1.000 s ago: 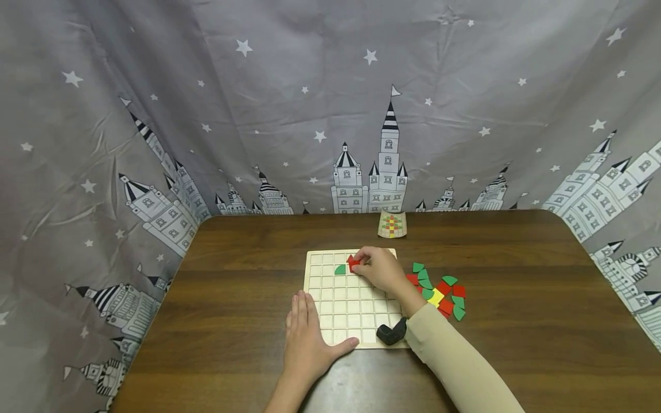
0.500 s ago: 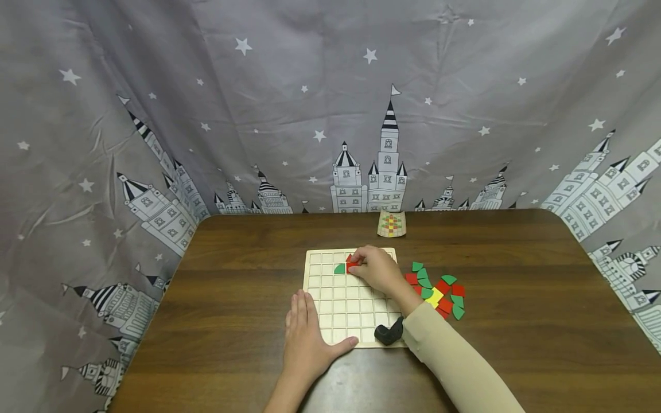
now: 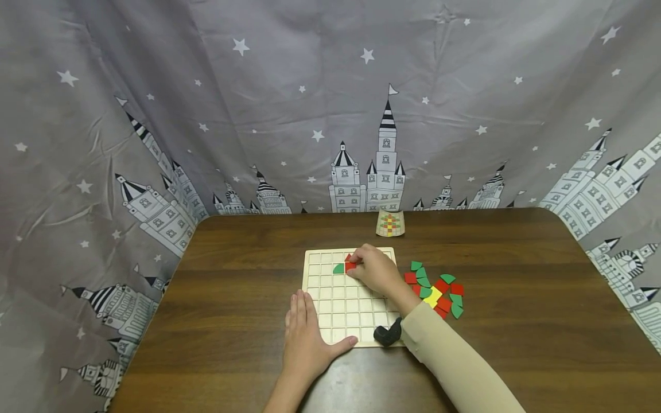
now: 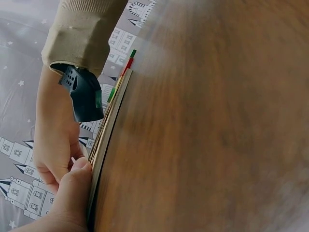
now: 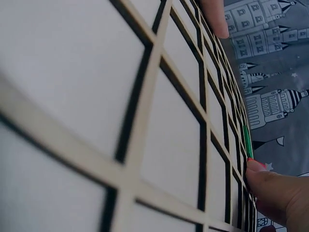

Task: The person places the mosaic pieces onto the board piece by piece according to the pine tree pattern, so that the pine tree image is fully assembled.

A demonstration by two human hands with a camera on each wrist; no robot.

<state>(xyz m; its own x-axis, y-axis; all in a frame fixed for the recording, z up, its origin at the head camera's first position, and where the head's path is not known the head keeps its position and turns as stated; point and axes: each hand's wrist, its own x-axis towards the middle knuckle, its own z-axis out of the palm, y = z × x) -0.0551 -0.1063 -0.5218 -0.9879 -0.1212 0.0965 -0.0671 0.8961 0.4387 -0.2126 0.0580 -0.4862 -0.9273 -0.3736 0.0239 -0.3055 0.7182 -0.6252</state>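
A pale wooden grid board (image 3: 338,307) lies on the table. My right hand (image 3: 377,269) reaches over it, thumb and curled index finger pinching a red square tile (image 3: 350,268) down at one of its far cells. Just left of that tile sits a green quarter-round tile (image 3: 338,268), and a red triangular tip (image 3: 348,257) shows behind it. In the right wrist view the thumb (image 5: 260,176) meets a sliver of red beside the green piece. My left hand (image 3: 304,338) rests open at the board's near left corner, thumb along the front edge.
Loose red, green and yellow tiles (image 3: 434,293) are scattered right of the board. A small pattern card (image 3: 390,223) lies at the table's back edge, before a grey castle-print curtain (image 3: 289,86). A black wrist camera mount (image 3: 387,332) on the right wrist overhangs the board's near right corner.
The red square tile, tilted between my right fingertips earlier, now lies flat and squared beside the green piece. My left hand has stayed in place.
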